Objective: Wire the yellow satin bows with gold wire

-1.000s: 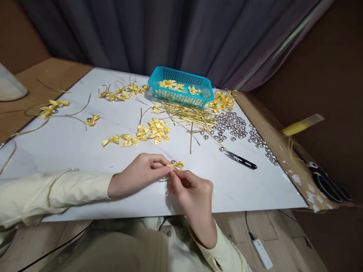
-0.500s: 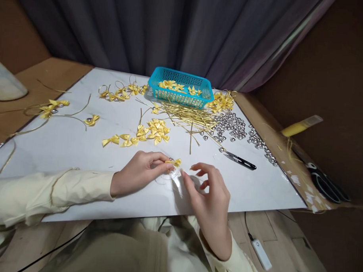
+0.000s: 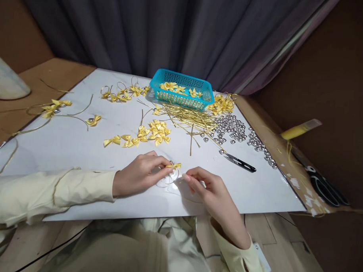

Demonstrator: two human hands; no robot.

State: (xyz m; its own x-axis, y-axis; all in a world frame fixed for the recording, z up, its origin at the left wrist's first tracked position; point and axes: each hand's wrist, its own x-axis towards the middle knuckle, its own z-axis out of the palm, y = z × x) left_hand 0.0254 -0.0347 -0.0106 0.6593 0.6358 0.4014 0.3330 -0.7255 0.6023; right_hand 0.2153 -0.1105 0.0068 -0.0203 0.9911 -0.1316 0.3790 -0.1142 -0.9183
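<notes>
Left hand [image 3: 138, 175]: grip narrow, thumb and fingertips pinched on a small yellow satin ribbon bow [image 3: 173, 166] with a thin gold wire loop [image 3: 169, 179] hanging under it. Bow sits just above the white desk [image 3: 80, 148], near the front edge, between both hands.

Right hand [image 3: 211, 188]: fingers curled, thumb and index tip close together just beside the loop's right side. Cannot tell if it pinches the wire end.

Versus half a second ago: right hand was higher with fingers spread; now it is lower and closed in toward the loop. Left hand and bow barely shifted.

Behind: loose pile of yellow bows [image 3: 156, 132], bundle of cut gold wires [image 3: 191, 117], silver bell beads [image 3: 233, 128], black thread snips [image 3: 238, 163], turquoise plastic basket [image 3: 183, 98].
</notes>
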